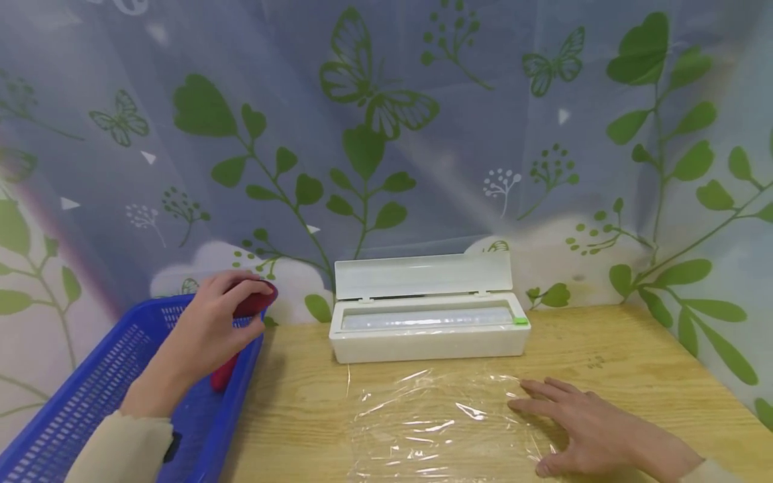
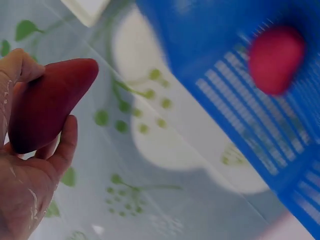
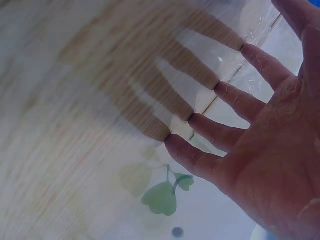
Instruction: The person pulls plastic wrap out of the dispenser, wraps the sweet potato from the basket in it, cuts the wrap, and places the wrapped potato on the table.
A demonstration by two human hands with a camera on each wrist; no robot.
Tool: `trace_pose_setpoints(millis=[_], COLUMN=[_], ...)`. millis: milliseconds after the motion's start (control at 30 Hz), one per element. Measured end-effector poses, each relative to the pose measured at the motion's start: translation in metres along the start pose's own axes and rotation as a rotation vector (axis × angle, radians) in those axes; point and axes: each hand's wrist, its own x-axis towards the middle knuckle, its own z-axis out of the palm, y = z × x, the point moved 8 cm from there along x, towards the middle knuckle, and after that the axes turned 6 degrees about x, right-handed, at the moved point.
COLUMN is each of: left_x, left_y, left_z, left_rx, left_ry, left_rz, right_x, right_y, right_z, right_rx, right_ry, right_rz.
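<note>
The left hand's (image 1: 211,329) fingers grasp a sweet potato (image 2: 52,102) over the basket's (image 1: 237,409) rim by the bench's (image 1: 628,355) left edge, while the right hand's (image 1: 582,429) fingers, spread and holding nothing, touch film (image 1: 435,429) in front of the box (image 1: 429,345) near the back edge.

Right wrist cam: right hand (image 3: 265,130) at 3 o'clock, fingers straight and spread toward 10, four fingertips (image 3: 171,139) touching wood tabletop (image 3: 55,110) at 9. Dark finger-shaped shadows (image 3: 172,97) run from tips toward 10. Wrinkled clear film (image 3: 254,24) at 1. Green leaf print (image 3: 161,199) on pale cloth at 6.
</note>
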Motion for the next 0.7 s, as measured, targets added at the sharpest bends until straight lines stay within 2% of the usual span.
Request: trace_pose_setpoints(millis=[200,333,533,700], left_x=[0.011,0.013,0.016,0.019], left_y=[0.027,0.039,0.056,0.072], left_z=[0.007,0.008,0.007,0.005], left_rx=[-0.045,-0.057,-0.065,-0.073], left_ry=[0.006,0.025,0.071,0.082], left_rz=[0.034,0.060,0.117,0.169], right_x=[0.000,0.000,0.000,0.000], right_y=[0.000,0.000,0.000,0.001], right_z=[-0.001,-0.002,0.000,0.000], right_rx=[-0.032,-0.048,-0.024,-0.017], right_ry=[0.014,0.029,0.009,-0.002], right_rz=[-0.011,-0.014,-0.009,-0.002])
